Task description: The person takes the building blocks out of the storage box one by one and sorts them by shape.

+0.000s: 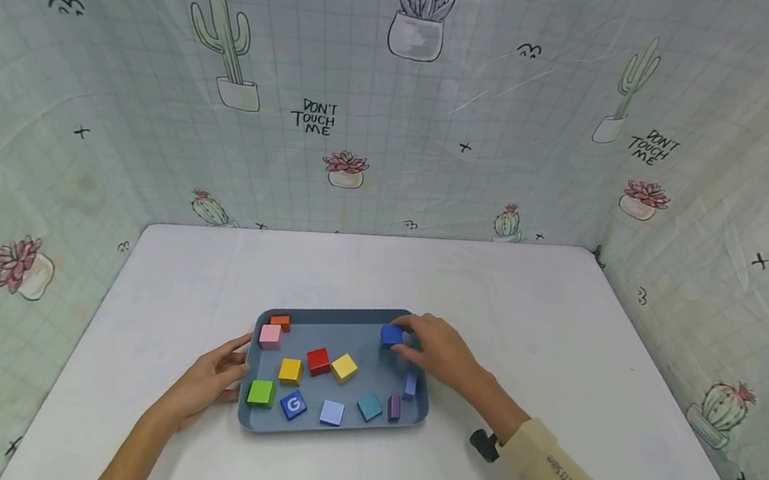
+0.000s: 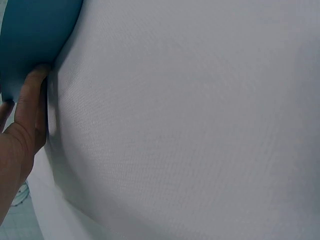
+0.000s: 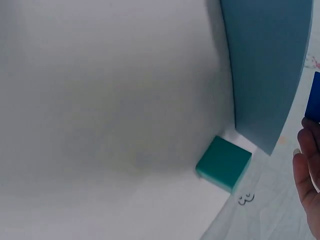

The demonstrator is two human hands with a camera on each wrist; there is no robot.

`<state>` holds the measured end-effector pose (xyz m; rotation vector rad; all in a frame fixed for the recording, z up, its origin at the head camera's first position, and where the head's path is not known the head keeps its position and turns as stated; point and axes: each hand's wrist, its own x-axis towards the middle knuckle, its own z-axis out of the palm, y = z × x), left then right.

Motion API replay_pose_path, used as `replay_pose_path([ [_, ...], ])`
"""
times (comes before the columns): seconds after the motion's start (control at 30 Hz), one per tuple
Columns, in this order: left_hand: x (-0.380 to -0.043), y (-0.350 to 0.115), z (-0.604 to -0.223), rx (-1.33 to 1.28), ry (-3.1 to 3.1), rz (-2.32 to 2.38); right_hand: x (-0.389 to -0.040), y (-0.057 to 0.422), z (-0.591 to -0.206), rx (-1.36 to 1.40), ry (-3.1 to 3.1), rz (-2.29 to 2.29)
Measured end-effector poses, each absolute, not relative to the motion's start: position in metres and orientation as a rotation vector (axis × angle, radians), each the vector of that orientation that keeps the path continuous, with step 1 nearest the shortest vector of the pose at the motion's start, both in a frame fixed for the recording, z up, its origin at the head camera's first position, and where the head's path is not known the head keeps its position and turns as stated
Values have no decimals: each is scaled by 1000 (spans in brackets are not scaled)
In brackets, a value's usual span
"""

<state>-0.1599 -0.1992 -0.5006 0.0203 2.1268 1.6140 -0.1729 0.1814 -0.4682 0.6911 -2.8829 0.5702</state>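
My right hand [image 1: 439,350] pinches a blue cube [image 1: 391,335] between thumb and fingers, over the right end of a blue-grey tray [image 1: 345,329]. In the right wrist view the blue cube [image 3: 313,100] shows at the right edge above the fingertips. My left hand [image 1: 203,385] is at the tray's left end, its fingers touching the outer wall [image 2: 40,30] in the left wrist view. Inside the tray lie a red cube [image 1: 319,361], a yellow cube [image 1: 345,368], a green cube [image 1: 260,393] and a blue block with a white G [image 1: 293,404].
The tray also holds pink [image 1: 270,336], orange [image 1: 280,323], light blue [image 1: 332,412], teal [image 1: 369,406] and purple [image 1: 394,407] blocks. A teal-green block [image 3: 224,164] sits on the white table outside the tray wall. Cactus-print curtains [image 1: 382,110] surround the table.
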Motion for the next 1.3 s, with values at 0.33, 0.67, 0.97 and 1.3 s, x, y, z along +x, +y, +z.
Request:
replay_pose_path([
  [0.33,-160,-198,-500,11,2120,1615,-187,211,-455,650,-2897,774],
  [0.67,-159,-199,-498,4,2121,1610,-190,237,-453,561,-2944,837],
  [0.97,-159,-197,-498,5,2127,1610,-186,247,-458,529,-2947,830],
  [1.3,-160,-199,-499,22,2133,1601,-186,256,-453,496,-2955,843],
])
